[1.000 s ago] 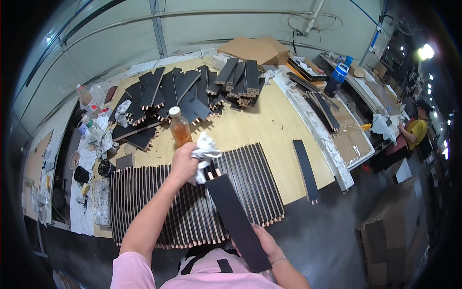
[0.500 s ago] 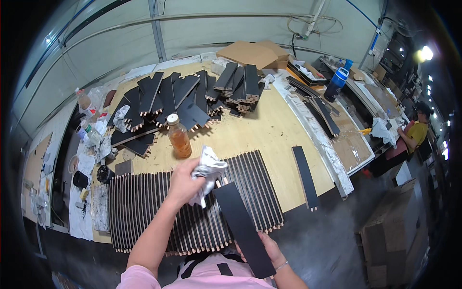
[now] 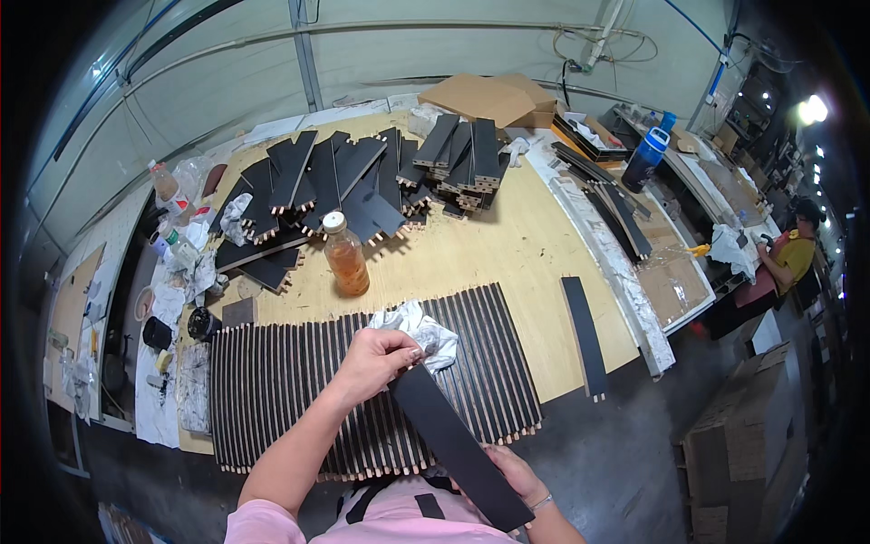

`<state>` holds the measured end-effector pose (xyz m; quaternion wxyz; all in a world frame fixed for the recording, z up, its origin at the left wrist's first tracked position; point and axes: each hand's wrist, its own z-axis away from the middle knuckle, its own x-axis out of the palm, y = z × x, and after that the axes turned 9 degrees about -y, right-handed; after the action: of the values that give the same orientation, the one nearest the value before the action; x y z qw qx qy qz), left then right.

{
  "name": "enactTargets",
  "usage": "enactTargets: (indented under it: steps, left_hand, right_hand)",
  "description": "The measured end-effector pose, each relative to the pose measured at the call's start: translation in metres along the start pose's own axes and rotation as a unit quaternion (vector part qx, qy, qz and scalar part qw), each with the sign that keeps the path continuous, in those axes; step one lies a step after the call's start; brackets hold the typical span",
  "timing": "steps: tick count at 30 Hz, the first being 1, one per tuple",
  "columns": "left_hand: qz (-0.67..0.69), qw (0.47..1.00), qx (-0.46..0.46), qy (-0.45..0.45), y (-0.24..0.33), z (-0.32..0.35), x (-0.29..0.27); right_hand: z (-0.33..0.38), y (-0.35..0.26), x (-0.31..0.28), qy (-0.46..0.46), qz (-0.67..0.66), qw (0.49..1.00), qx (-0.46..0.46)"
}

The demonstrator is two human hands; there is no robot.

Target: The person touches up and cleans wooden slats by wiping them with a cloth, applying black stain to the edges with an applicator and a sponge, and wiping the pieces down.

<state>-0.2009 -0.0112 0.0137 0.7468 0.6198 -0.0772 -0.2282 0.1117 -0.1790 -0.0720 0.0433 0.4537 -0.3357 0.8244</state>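
Desk (image 3: 535,245): pale, broad working surface, bare between the groups of boards. Row of boards (image 3: 272,381): dark pieces packed side by side along the near edge, narrow edges uppermost, light pegs showing at the ends. Pile of boards (image 3: 317,172): similar dark pieces, overlapping at various angles at the far side. Cardboard (image 3: 476,98): brown, behind the right part of the pile. Held board (image 3: 458,444): black and flat, slanting across the right part of the row, lower end beyond the near edge and in front of the pink shirt. Single board (image 3: 584,335): dark, apart, to the right of the row. Left hand (image 3: 367,367): fingers bent close together at the upper end of the held board; whether they grip it cannot be told. Right hand (image 3: 517,471): fingers closed around the lower right edge, partly hidden beneath. Cloth (image 3: 433,335): white, crumpled, over the row just beyond the left fingers. Bottle (image 3: 347,263): amber contents, white cap, upright between row and pile.
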Motion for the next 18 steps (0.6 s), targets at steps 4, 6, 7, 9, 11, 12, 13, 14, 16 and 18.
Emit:
enactTargets:
  steps: [4,6,7,9,11,12,13,14,16,18]
  left_hand:
    - [0.08,0.995,0.062,0.007,0.002,0.004,0.005]
    - [0.014,0.998,0.061,-0.019,0.002,0.007,0.005]
    - [0.014,0.998,0.06,-0.019,0.003,0.008,0.006]
    - [-0.002,0.998,0.052,-0.018,0.007,0.011,0.009]
    - [-0.012,0.999,0.039,-0.021,0.011,0.012,0.008]
    - [-0.022,0.999,0.027,-0.025,0.012,0.012,0.008]
    - [-0.023,0.999,0.026,-0.025,0.013,0.011,0.009]
    - [-0.051,0.997,0.04,-0.031,0.013,0.011,0.009]
    - [-0.075,0.995,0.057,-0.034,0.01,0.014,0.005]
    - [-0.166,0.981,0.096,-0.041,0.01,0.015,0.004]
  right_hand:
    - [0.002,-0.002,0.004,-0.005,0.0,1.0,-0.014]
    - [0.004,0.0,0.0,-0.001,0.002,1.0,-0.016]
    - [0.004,0.0,-0.001,0.002,0.005,1.0,-0.016]
    - [0.006,-0.002,0.003,0.005,0.013,1.0,-0.021]
    - [0.008,-0.001,-0.003,0.009,0.02,0.999,-0.025]
    - [0.009,-0.001,-0.011,-0.022,0.047,0.998,-0.03]
    - [0.01,0.0,-0.018,-0.053,0.073,0.995,-0.035]
    - [0.013,0.003,-0.024,-0.054,0.071,0.995,-0.035]
    - [0.012,-0.003,-0.017,0.002,0.184,0.982,-0.034]
    - [0.014,-0.006,-0.016,0.021,0.231,0.972,-0.034]
